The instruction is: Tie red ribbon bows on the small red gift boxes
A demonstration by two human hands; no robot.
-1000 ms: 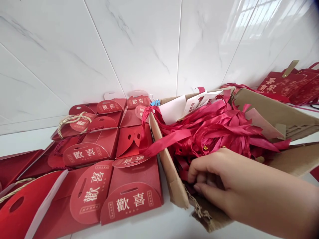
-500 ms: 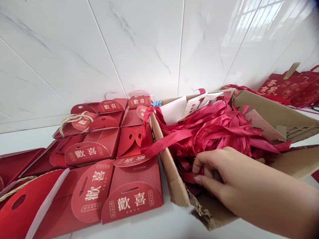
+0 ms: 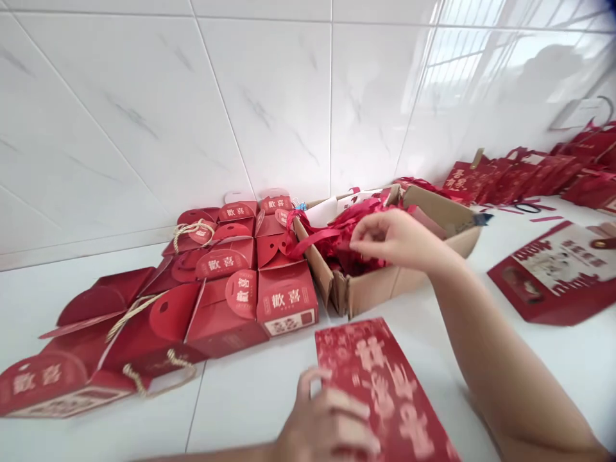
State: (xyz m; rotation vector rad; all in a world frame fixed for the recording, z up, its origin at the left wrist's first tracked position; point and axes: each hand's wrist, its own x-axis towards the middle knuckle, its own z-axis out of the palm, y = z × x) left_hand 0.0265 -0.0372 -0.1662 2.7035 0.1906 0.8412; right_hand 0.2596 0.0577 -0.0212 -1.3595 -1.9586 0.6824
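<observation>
My right hand (image 3: 392, 239) is raised over an open cardboard box (image 3: 385, 289) filled with red ribbons (image 3: 346, 234), its fingers pinched on a red ribbon. My left hand (image 3: 327, 423) rests at the bottom edge, fingers curled on the near end of a flat red paper bag (image 3: 385, 385) printed with pale characters, which lies on the white counter.
Several red gift boxes (image 3: 286, 298) with rope handles stand left of the cardboard box, against the white tiled wall. Another flat red bag (image 3: 553, 273) lies at the right. More red bags (image 3: 520, 173) line the far right by the wall.
The view has pulled back and up. My right hand has lifted out of the ribbon pile with a ribbon pinched. My left hand and the flat red bag have come into view.
</observation>
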